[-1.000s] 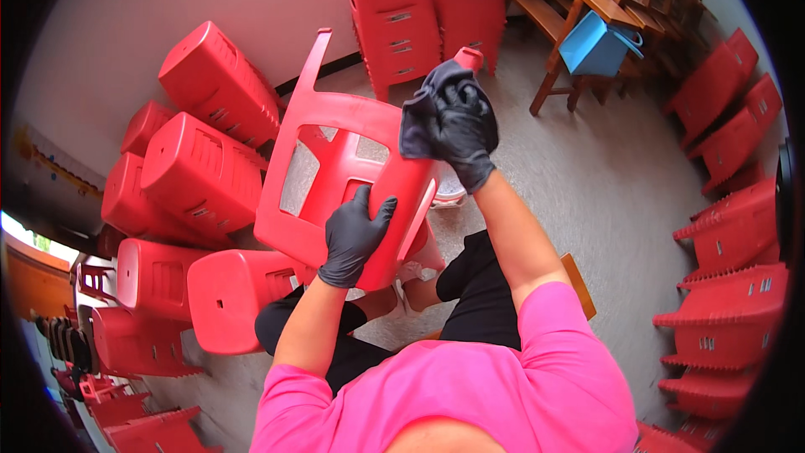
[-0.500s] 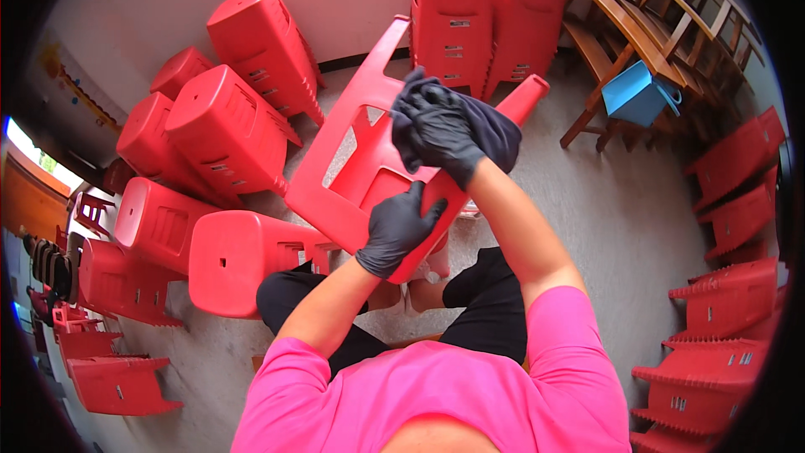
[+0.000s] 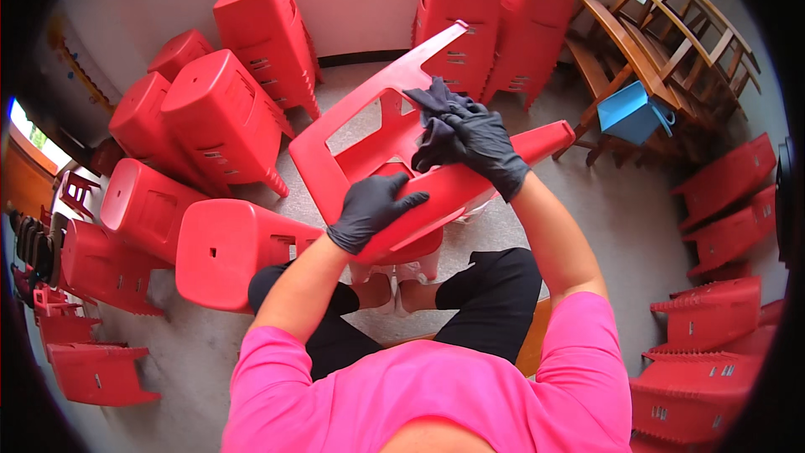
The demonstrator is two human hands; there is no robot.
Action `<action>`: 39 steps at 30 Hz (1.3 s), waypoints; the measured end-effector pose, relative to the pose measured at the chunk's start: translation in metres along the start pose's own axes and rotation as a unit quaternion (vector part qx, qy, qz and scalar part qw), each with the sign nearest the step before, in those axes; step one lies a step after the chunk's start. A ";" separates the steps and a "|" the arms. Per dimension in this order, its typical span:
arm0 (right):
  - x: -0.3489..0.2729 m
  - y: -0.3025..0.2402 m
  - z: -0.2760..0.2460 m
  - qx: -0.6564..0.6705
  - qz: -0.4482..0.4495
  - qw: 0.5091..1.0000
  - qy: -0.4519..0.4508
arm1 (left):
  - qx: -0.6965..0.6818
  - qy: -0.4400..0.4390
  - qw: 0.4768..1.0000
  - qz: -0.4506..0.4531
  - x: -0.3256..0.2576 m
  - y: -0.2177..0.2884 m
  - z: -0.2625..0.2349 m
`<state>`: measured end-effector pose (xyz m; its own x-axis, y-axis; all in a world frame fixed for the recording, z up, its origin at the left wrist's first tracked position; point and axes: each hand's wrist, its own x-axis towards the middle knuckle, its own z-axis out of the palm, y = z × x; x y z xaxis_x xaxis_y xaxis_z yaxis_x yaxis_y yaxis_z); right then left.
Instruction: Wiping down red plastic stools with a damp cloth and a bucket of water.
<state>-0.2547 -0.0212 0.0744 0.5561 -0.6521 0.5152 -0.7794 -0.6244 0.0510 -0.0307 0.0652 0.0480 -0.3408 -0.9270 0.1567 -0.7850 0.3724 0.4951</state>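
A red plastic stool lies tipped in front of me, its legs pointing away and its open underside partly showing. My left hand, in a black glove, grips its near edge, thumb stretched along the red side. In my right hand, also gloved in black, is a bunched dark cloth. The cloth presses against the inner side of the stool's right-hand leg panel. What supports the stool from below is mostly hidden by it.
Stacked red stools stand at the left, along the back wall and at the right. Another red stool is close by my left knee. Wooden furniture fills the back right, with a blue bin beside it.
The stool has turned, its legs swinging to the right. My right hand and the cloth have moved right and nearer, onto the right leg panel. My left hand has shifted slightly left, still on the stool.
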 end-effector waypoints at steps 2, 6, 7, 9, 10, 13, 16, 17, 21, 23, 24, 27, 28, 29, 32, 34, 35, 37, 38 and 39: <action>-0.017 0.004 -0.004 0.021 0.026 0.999 -0.002 | 0.014 -0.012 1.000 0.011 0.006 -0.009 -0.007; -0.037 0.014 0.009 0.131 0.120 0.981 0.074 | 0.026 -0.025 0.999 0.024 0.010 -0.011 -0.011; -0.039 0.021 0.017 0.193 0.149 0.961 0.126 | 0.025 -0.026 0.999 0.025 0.012 -0.010 -0.011; -0.029 0.031 0.025 0.363 0.203 0.900 0.126 | 0.017 -0.042 0.998 0.040 0.014 -0.011 -0.008; -0.020 0.031 0.023 0.481 0.214 0.833 0.169 | 0.017 -0.042 0.998 0.038 0.015 -0.011 -0.005; 0.003 0.035 0.010 0.646 0.232 0.697 0.208 | 0.037 0.137 0.982 0.121 0.018 -0.002 0.018; 0.009 0.065 -0.019 0.771 0.186 0.581 0.184 | 0.041 0.084 0.993 0.066 0.018 0.024 0.031; 0.009 0.072 -0.032 0.759 0.170 0.580 0.244 | 0.038 0.085 0.994 0.065 0.016 0.023 0.032; 0.006 0.078 -0.109 0.622 0.178 0.664 0.376 | 0.043 0.151 0.984 0.080 0.016 0.014 0.031; -0.003 0.076 -0.146 0.633 0.193 0.644 0.384 | 0.042 0.107 0.991 0.072 0.021 0.010 0.010; -0.010 0.077 -0.154 0.650 0.205 0.619 0.390 | 0.040 0.104 0.991 0.072 0.021 0.000 0.006; -0.044 0.097 -0.174 0.445 0.192 0.774 0.408 | 0.039 0.108 0.987 0.112 0.026 -0.027 -0.011; -0.055 0.113 -0.179 0.634 0.182 0.632 0.407 | 0.016 0.104 0.986 0.127 0.026 -0.035 -0.016; -0.069 0.121 -0.182 0.632 0.185 0.631 0.410 | -0.007 0.099 0.985 0.140 0.024 -0.044 -0.021; -0.105 0.142 -0.179 0.623 0.212 0.655 0.371 | 0.000 0.081 0.984 0.157 0.014 -0.065 -0.044; -0.131 0.159 -0.164 0.705 0.218 0.587 0.334 | 0.006 0.076 0.993 0.087 0.007 -0.090 -0.047; -0.137 0.161 -0.153 0.777 0.218 0.514 0.290 | 0.010 0.077 0.997 0.014 0.005 -0.093 -0.050; -0.149 0.157 -0.126 0.792 0.264 0.466 0.293 | 0.008 0.103 0.994 -0.021 0.000 -0.087 -0.047; -0.146 0.151 -0.114 0.771 0.303 0.479 0.292 | 0.006 0.134 0.991 -0.006 0.000 -0.083 -0.045; -0.143 0.146 -0.102 0.748 0.341 0.491 0.289 | 0.004 0.165 0.986 0.009 0.000 -0.078 -0.042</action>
<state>-0.4773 0.0248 0.0956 -0.1984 -0.9678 0.1547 0.5971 -0.2445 -0.7640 0.0517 0.0343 0.0451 -0.1680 -0.8842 0.4359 -0.7846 0.3877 0.4839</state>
